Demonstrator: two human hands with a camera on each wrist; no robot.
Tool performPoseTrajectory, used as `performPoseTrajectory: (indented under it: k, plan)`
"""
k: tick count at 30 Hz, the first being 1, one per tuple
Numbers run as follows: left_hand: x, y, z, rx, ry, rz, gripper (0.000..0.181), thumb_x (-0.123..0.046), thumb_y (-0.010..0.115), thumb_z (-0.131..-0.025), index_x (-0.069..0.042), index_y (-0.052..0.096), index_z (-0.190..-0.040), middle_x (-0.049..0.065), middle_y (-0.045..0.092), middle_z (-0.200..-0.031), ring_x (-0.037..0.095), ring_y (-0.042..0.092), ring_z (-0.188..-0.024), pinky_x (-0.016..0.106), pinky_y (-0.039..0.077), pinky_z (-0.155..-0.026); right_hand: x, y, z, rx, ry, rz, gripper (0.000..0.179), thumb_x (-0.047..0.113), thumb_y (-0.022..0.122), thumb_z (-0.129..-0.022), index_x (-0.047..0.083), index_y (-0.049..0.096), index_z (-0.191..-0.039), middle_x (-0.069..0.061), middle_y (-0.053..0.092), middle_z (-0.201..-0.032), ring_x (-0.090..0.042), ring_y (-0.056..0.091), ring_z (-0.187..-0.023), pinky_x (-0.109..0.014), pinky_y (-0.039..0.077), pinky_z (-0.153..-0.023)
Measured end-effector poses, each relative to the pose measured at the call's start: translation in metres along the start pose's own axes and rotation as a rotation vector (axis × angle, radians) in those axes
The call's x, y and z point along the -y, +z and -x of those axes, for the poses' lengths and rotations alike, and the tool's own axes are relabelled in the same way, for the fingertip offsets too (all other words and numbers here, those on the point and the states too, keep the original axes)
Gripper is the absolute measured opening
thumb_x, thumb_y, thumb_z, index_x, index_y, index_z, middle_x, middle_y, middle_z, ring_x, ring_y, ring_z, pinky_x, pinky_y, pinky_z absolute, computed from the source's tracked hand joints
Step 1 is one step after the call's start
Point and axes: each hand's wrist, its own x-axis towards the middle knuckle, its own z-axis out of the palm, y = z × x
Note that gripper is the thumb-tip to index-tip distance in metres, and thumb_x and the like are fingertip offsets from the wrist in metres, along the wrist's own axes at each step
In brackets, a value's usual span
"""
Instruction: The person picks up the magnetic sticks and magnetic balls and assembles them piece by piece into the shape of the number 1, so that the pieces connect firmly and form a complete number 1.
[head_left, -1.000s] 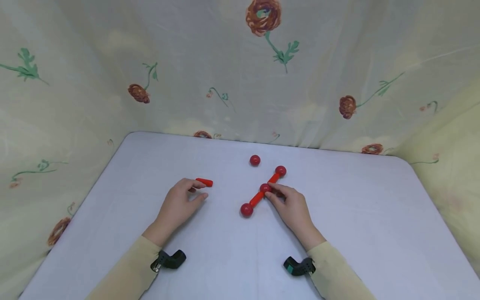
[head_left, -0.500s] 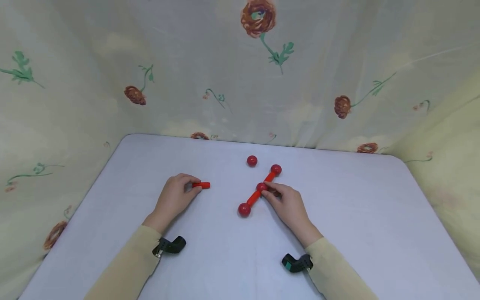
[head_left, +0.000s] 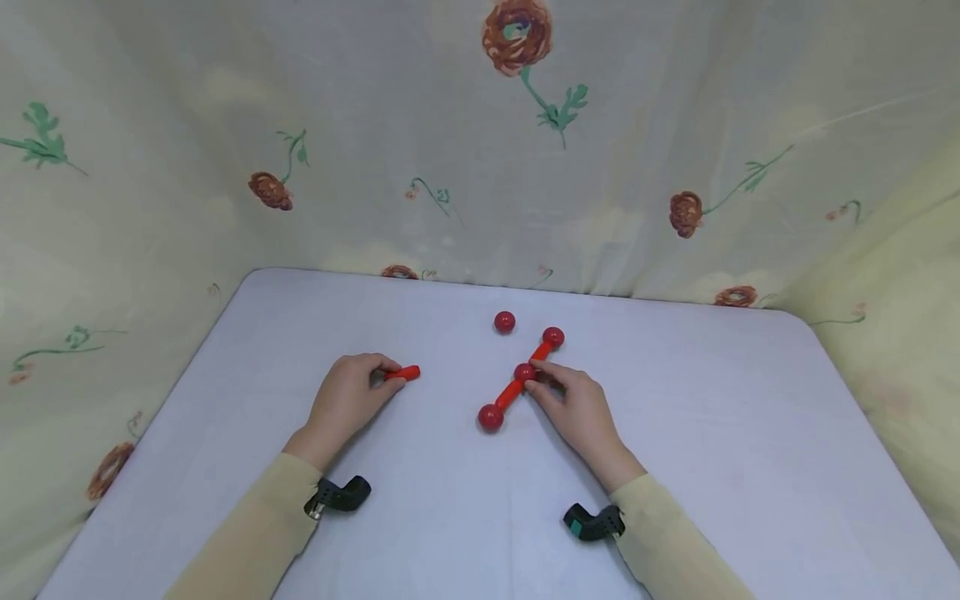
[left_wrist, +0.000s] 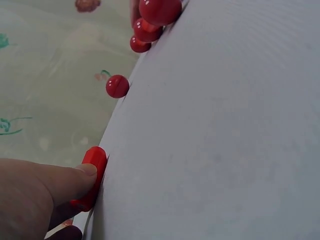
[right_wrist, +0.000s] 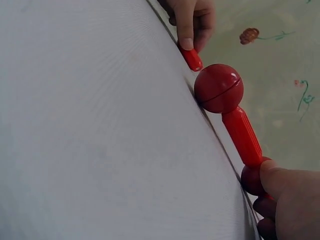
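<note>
Between thumb and fingers, my left hand (head_left: pixel 347 406) pinches a short red plastic rod (head_left: pixel 408 372), whose free end points right. The left wrist view shows the thumb on the side of this rod (left_wrist: pixel 95 172), low at the white surface. My right hand (head_left: pixel 581 414) grips the middle ball (head_left: pixel 523 372) of a joined piece: three dark red balls in a line with red rods between them. Its near ball (head_left: pixel 491 418) lies toward me and its far ball (head_left: pixel 553 337) points away to the right. In the right wrist view, the ridged connecting rod (right_wrist: pixel 242 136) runs from the near ball to my thumb.
One loose dark red ball (head_left: pixel 505 322) lies beyond the joined piece, left of its far ball. The white table (head_left: pixel 675 433) has rounded back corners. A flower-patterned curtain (head_left: pixel 375 125) hangs behind it and along both sides.
My left hand has closed its thumb and fingers on the loose rod, drawn it slightly nearer and tilted it a little. The right hand keeps its hold on the middle ball.
</note>
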Motion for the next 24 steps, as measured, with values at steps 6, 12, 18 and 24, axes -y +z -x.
performPoseTrajectory:
  k: [6,12,18,24]
  plan:
    - [-0.006,-0.003,0.005,0.027,-0.013,-0.055,0.025,-0.021,0.079,-0.086,-0.012,0.075,-0.109,0.002,0.070,-0.099,0.022,0.058,-0.089,0.038,0.049,-0.078,0.000,0.000,0.001,-0.010,-0.013,0.000,0.041,0.029,0.074,-0.090,0.017,0.067,-0.129,0.000,0.069,-0.111,-0.021,0.062,-0.103,-0.042,0.050,-0.091]
    - [-0.016,-0.003,0.013,0.041,-0.004,-0.084,0.029,-0.022,0.078,-0.086,-0.010,0.076,-0.112,0.006,0.069,-0.096,0.026,0.057,-0.088,0.038,0.046,-0.073,0.000,0.001,0.001,-0.015,-0.006,0.007,0.040,0.029,0.075,-0.090,0.017,0.067,-0.128,0.001,0.069,-0.111,-0.021,0.062,-0.102,-0.042,0.051,-0.090]
    - [-0.027,0.002,0.028,0.035,-0.042,0.066,0.026,-0.024,0.078,-0.085,-0.016,0.076,-0.109,-0.002,0.066,-0.095,0.019,0.055,-0.086,0.036,0.046,-0.073,0.001,0.001,0.002,-0.011,0.003,0.006,0.040,0.029,0.074,-0.090,0.017,0.067,-0.128,0.000,0.069,-0.111,-0.022,0.061,-0.103,-0.043,0.050,-0.091]
    - [-0.037,0.008,0.039,0.039,-0.033,0.165,0.021,-0.026,0.078,-0.085,-0.018,0.075,-0.105,-0.008,0.064,-0.091,0.015,0.056,-0.084,0.035,0.047,-0.074,0.001,0.001,0.001,-0.016,-0.008,0.012,0.040,0.030,0.073,-0.091,0.017,0.067,-0.128,0.000,0.069,-0.112,-0.022,0.061,-0.103,-0.044,0.050,-0.091]
